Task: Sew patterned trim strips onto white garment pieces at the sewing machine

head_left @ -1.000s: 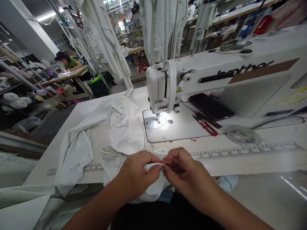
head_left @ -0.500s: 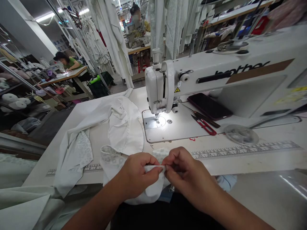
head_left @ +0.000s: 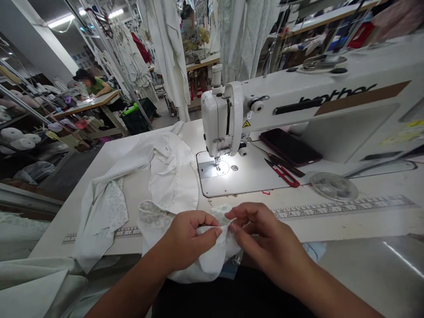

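Observation:
My left hand [head_left: 192, 240] pinches the edge of a white fabric piece [head_left: 210, 263] between thumb and fingers, at the table's front edge. Close beside it, my right hand [head_left: 270, 243] holds the same edge at its thumb and fingertips, the other fingers loosely curled. The cloth between them shows a thin folded or seamed rim and hangs down over my lap. Further left, the white garment part [head_left: 175, 185] lies spread on the table, with a pale spotted print on some areas. Behind my hands stands the white sewing machine [head_left: 218, 119], its needle area lit and without cloth under it.
Red-handled thread snips [head_left: 286, 175], a thin dark-handled tool [head_left: 288, 165] and a dark phone [head_left: 291, 146] lie by the machine. A clear round dish [head_left: 334, 185] sits near the printed ruler [head_left: 344, 208]. Co-workers sit at other machines beyond hanging cloth [head_left: 168, 57].
My right hand has shifted slightly right, and its fingers have loosened and straightened a little at the fabric edge. My left hand stays nearly still. The head view has turned slightly.

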Demonstrator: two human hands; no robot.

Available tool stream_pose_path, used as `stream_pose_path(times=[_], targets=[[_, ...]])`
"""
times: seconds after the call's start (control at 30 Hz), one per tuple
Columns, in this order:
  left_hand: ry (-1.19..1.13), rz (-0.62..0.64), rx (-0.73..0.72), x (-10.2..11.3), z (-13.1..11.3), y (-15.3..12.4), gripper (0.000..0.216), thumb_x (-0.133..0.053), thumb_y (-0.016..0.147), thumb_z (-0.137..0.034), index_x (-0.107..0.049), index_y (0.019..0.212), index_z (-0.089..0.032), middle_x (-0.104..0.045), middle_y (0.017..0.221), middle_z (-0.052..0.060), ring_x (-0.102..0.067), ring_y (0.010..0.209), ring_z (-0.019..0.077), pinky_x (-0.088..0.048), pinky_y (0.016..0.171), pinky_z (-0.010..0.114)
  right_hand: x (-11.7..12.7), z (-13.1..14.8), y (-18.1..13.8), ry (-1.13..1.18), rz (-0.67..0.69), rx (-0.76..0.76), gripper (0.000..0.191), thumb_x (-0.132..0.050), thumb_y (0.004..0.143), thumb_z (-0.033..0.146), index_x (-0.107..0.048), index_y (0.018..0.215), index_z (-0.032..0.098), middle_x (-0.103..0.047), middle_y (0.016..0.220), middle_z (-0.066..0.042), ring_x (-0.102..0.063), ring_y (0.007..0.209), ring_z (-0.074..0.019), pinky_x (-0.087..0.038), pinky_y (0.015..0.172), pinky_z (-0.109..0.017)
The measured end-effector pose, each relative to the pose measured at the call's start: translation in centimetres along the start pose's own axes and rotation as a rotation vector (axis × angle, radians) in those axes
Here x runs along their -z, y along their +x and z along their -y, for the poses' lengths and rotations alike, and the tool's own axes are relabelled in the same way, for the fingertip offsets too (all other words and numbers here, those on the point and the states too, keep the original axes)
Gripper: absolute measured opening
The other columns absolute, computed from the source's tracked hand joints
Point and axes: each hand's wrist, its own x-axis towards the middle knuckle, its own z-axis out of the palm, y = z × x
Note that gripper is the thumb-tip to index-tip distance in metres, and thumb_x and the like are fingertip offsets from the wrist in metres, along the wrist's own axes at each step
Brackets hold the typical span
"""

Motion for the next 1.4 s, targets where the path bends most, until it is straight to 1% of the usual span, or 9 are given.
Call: stream_pose_path(times=[0.13, 0.23, 0.5, 0.8, 0.9, 1.0, 1.1, 1.23, 1.4], targets=[[0.006, 0.001, -0.014, 0.0, -0.1, 0.0, 0.017, -0.059, 0.081, -0.031, -0.068, 0.080, -0.017, -0.052, 0.061, -0.002, -0.041, 0.055, 0.0097, -0.033, 0.051, 0.021, 0.4, 0.3, 0.1, -0.340, -0.011, 0.351, 0.014, -0.050, 0.091, 0.015, -0.056, 0.101, 0.024, -0.066, 0.085, -0.003, -0.063, 0.075, -0.0168, -0.054, 0.066, -0.031], [0.023, -0.007, -0.029, 0.0, -0.2, -0.1, 0.017, -0.058, 0.082, -0.030, -0.069, 0.081, -0.017, -0.055, 0.063, -0.002, -0.043, 0.057, 0.0099, -0.035, 0.052, 0.021, 0.3, 0.4, 0.2, -0.456, -0.002, 0.449, 0.016, -0.048, 0.091, 0.012, -0.058, 0.099, 0.020, -0.067, 0.091, -0.006, -0.063, 0.083, -0.0197, -0.054, 0.068, -0.032], [0.081, -0.018, -0.050, -0.3, -0.4, -0.2, 0.017, -0.056, 0.083, -0.027, -0.070, 0.080, -0.018, -0.058, 0.064, -0.001, -0.046, 0.058, 0.0105, -0.037, 0.054, 0.021, 0.1, 0.5, 0.1, -0.583, 0.145, 0.454, 0.020, -0.043, 0.089, 0.005, -0.054, 0.084, 0.020, -0.065, 0.094, -0.009, -0.062, 0.084, -0.0217, -0.053, 0.068, -0.035], [0.056, -0.042, -0.010, 0.0, -0.4, -0.4, 0.016, -0.057, 0.082, -0.028, -0.066, 0.076, -0.017, -0.050, 0.057, -0.004, -0.039, 0.051, 0.0080, -0.031, 0.047, 0.020, 0.6, -0.2, 0.7, -0.533, -0.110, 0.426, 0.016, -0.045, 0.086, 0.011, -0.050, 0.076, 0.021, -0.056, 0.064, 0.001, -0.055, 0.058, -0.0142, -0.044, 0.053, -0.027], [0.070, -0.043, -0.012, 0.2, -0.3, -0.4, 0.018, -0.057, 0.084, -0.031, -0.068, 0.078, -0.017, -0.052, 0.058, -0.003, -0.042, 0.052, 0.0087, -0.034, 0.049, 0.020, 0.9, -0.4, 0.5, -0.472, -0.131, 0.453, 0.011, -0.048, 0.089, 0.012, -0.055, 0.086, 0.020, -0.063, 0.076, -0.001, -0.061, 0.069, -0.0141, -0.049, 0.061, -0.025], [0.098, -0.050, -0.078, 0.3, -0.5, -0.2, 0.018, -0.056, 0.084, -0.028, -0.069, 0.078, -0.018, -0.062, 0.067, -0.001, -0.051, 0.062, 0.0111, -0.041, 0.058, 0.020, 0.8, -0.1, 0.2, -0.450, -0.062, 0.517, 0.015, -0.050, 0.093, 0.013, -0.058, 0.104, 0.017, -0.067, 0.096, -0.005, -0.063, 0.088, -0.0158, -0.052, 0.076, -0.026], [0.110, -0.048, -0.118, 0.1, -0.6, -0.1, 0.017, -0.056, 0.084, -0.025, -0.070, 0.079, -0.018, -0.066, 0.072, 0.000, -0.056, 0.068, 0.0126, -0.044, 0.062, 0.021, 0.4, 0.2, 0.1, -0.504, -0.031, 0.535, 0.019, -0.050, 0.094, 0.013, -0.056, 0.111, 0.015, -0.067, 0.101, -0.008, -0.062, 0.092, -0.0178, -0.052, 0.079, -0.029], [0.154, -0.067, -0.135, -0.2, -0.6, -0.3, 0.015, -0.057, 0.083, -0.024, -0.071, 0.079, -0.019, -0.066, 0.069, -0.001, -0.055, 0.065, 0.0118, -0.043, 0.060, 0.020, 0.0, 0.0, 0.2, -0.583, 0.025, 0.530, 0.015, -0.045, 0.092, 0.009, -0.058, 0.095, 0.017, -0.066, 0.094, -0.008, -0.062, 0.085, -0.0193, -0.051, 0.069, -0.031], [0.192, -0.119, -0.124, 0.2, 0.0, -0.8, 0.015, -0.058, 0.082, -0.026, -0.070, 0.077, -0.020, -0.065, 0.069, -0.001, -0.054, 0.064, 0.0121, -0.041, 0.058, 0.021, 0.3, -1.2, 0.5, -0.673, -0.110, 0.484, 0.017, -0.045, 0.088, 0.010, -0.052, 0.075, 0.020, -0.057, 0.069, -0.001, -0.057, 0.065, -0.0167, -0.044, 0.059, -0.030]])
